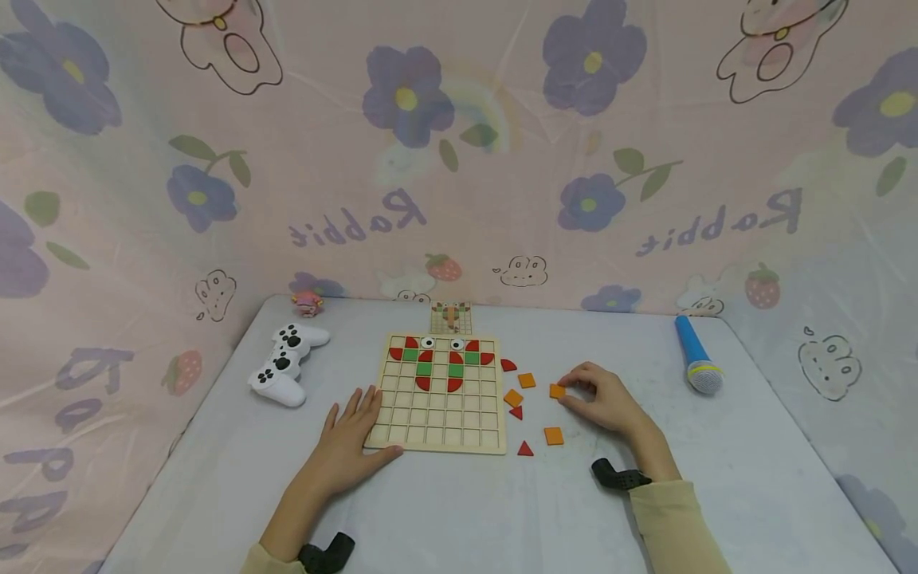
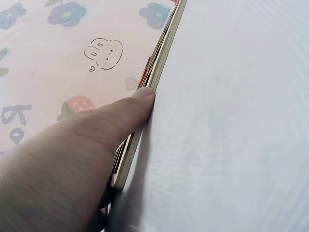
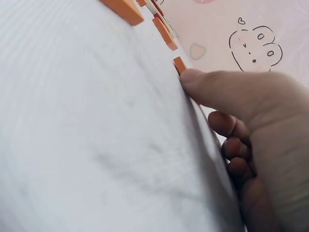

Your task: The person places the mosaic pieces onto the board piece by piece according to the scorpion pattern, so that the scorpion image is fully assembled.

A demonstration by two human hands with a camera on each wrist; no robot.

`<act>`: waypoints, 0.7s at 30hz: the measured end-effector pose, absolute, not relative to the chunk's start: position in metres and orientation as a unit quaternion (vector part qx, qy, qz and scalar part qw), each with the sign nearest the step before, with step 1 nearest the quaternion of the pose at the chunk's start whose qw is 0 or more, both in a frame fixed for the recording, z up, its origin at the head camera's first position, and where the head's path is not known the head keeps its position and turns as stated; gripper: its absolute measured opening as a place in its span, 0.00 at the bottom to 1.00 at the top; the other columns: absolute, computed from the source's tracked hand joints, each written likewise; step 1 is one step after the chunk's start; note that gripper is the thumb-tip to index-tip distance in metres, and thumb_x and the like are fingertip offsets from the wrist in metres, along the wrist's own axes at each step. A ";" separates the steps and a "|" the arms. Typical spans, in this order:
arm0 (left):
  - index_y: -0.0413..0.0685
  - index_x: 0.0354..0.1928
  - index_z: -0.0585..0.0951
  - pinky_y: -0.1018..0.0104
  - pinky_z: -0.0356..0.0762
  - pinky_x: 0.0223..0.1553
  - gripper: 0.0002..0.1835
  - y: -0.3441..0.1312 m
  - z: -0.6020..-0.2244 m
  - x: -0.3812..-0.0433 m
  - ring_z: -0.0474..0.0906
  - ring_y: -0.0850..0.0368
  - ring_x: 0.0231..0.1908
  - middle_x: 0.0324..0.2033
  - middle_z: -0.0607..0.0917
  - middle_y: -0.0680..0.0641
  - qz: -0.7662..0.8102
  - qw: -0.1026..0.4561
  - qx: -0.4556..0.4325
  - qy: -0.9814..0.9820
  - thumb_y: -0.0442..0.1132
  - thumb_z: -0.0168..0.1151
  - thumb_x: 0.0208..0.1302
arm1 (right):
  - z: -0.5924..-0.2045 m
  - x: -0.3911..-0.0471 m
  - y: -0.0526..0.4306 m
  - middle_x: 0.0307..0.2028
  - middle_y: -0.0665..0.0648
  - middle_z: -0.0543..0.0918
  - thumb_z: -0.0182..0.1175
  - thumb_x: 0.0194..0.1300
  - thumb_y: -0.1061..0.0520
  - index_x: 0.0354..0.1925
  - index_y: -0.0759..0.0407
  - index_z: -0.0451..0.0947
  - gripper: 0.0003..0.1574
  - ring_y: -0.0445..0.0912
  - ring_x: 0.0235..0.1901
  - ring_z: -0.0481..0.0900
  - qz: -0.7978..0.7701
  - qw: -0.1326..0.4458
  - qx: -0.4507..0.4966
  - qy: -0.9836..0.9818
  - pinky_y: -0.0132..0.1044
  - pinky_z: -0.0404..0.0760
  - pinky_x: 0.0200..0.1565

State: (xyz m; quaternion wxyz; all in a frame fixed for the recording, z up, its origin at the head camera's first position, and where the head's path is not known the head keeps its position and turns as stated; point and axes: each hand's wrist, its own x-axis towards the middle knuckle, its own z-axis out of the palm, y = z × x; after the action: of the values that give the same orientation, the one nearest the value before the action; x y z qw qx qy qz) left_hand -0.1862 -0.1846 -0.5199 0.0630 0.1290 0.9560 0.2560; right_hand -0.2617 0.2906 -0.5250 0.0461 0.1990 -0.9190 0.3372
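A wooden grid board (image 1: 441,414) lies on the table, its upper rows bearing red quarter-round tiles, green square tiles (image 1: 425,369) and two eye pieces (image 1: 457,344). My left hand (image 1: 347,450) rests at the board's lower left corner, fingers extended along the left side and thumb (image 2: 137,104) against the near edge. To the right of the board, my right hand (image 1: 606,399) pinches an orange square tile (image 1: 557,391) between thumb and index finger. In the right wrist view the tile (image 3: 179,65) is close over the tabletop, partly hidden by the thumb; the other fingers are curled.
Loose orange squares (image 1: 554,436), red triangles (image 1: 525,449) and a red quarter-round (image 1: 508,365) lie right of the board. Behind it stands a small pattern card (image 1: 451,318). A white game controller (image 1: 289,365) and pink figurine (image 1: 307,303) are left; a blue toy microphone (image 1: 692,344) lies right.
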 end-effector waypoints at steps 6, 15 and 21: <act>0.39 0.84 0.53 0.30 0.31 0.79 0.58 -0.185 -0.521 -0.187 0.40 0.37 0.84 0.84 0.51 0.39 0.254 0.067 0.130 0.956 0.69 0.64 0.67 | -0.524 -0.262 0.289 0.44 0.47 0.85 0.75 0.67 0.56 0.49 0.52 0.89 0.12 0.42 0.42 0.78 0.341 0.049 0.197 -0.918 0.34 0.80 0.46; 0.39 0.84 0.53 0.29 0.31 0.79 0.58 -0.185 -0.520 -0.186 0.40 0.36 0.84 0.83 0.52 0.39 0.258 0.067 0.133 0.955 0.69 0.65 0.68 | -0.509 -0.263 0.269 0.45 0.50 0.86 0.74 0.69 0.52 0.51 0.53 0.88 0.14 0.46 0.42 0.77 0.358 0.028 0.149 -0.922 0.34 0.79 0.45; 0.39 0.84 0.53 0.29 0.31 0.79 0.58 -0.186 -0.520 -0.186 0.40 0.36 0.84 0.83 0.51 0.39 0.259 0.065 0.132 0.955 0.68 0.65 0.68 | -0.492 -0.272 0.240 0.40 0.53 0.83 0.75 0.68 0.53 0.51 0.55 0.89 0.15 0.48 0.40 0.72 0.366 0.024 0.132 -0.921 0.37 0.73 0.40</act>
State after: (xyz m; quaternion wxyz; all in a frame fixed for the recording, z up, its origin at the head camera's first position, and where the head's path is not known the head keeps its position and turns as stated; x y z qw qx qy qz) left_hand -0.1860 -0.1856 -0.5198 0.0647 0.1321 0.9546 0.2589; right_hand -0.2722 0.2398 -0.4925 0.0236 0.1320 -0.9208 0.3662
